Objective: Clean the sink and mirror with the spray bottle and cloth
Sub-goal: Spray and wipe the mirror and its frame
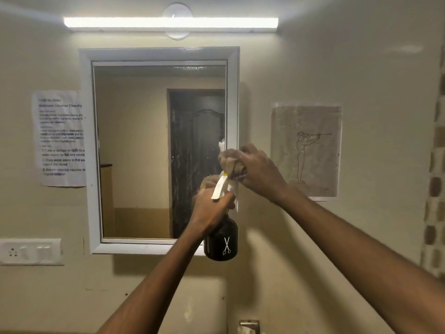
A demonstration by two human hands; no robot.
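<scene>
Surroundings: the white-framed mirror (159,150) hangs between a printed instruction sheet (60,138) on its left and a line drawing (305,150) on its right; a tube light (171,22) glows above, a switch plate (31,251) sits low left.
In the way: your forearms cross the mirror's lower right corner.
Spray bottle (221,237): dark, upright, long axis vertical, white nozzle aimed up toward the cloth.
Left hand (212,208): your fingers are wrapped round the bottle's neck.
Right hand (257,169): your fingers are bunched on the brown cloth (231,162), at the mirror's right frame edge.
</scene>
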